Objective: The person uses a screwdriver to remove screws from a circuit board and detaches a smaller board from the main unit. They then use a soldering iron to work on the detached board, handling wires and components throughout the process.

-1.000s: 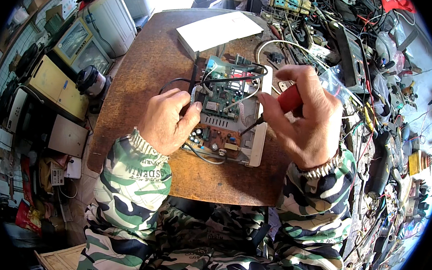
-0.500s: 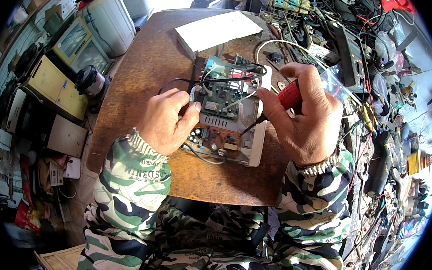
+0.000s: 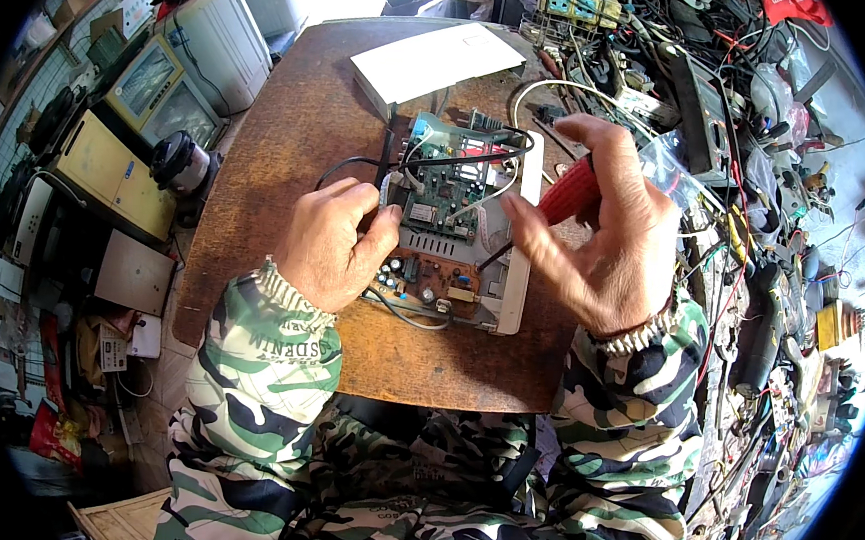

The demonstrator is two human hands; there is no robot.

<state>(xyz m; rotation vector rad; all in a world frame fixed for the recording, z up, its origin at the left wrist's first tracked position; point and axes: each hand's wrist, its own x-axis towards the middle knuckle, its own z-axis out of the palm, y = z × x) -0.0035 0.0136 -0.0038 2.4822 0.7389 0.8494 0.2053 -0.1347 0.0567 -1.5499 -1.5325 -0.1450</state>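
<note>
An opened electronic device, its pale casing [image 3: 518, 286] uncovered, lies on the wooden table. Inside are a green circuit board [image 3: 445, 199] and, nearer me, a brown circuit board [image 3: 422, 274] with small components. My left hand [image 3: 332, 245] is closed on the casing's left edge, fingertips partly hidden. In my right hand [image 3: 617, 238] is a screwdriver with a red handle [image 3: 570, 191], slanting down to the left. Its dark tip meets the right side of the brown board. My right thumb stands off the handle, and the other fingers stay behind it.
A white cover panel [image 3: 437, 58] lies behind the device. A black cable [image 3: 460, 160] loops over the green board. Piled cables and parts [image 3: 755, 242] crowd the table's right side. At left stand a cream cabinet [image 3: 118, 173] and a dark-lidded pot [image 3: 181, 162].
My right thumb has lifted from the screwdriver handle and moved a little left and down. The handle has shifted slightly within the hand. My left hand stays in place.
</note>
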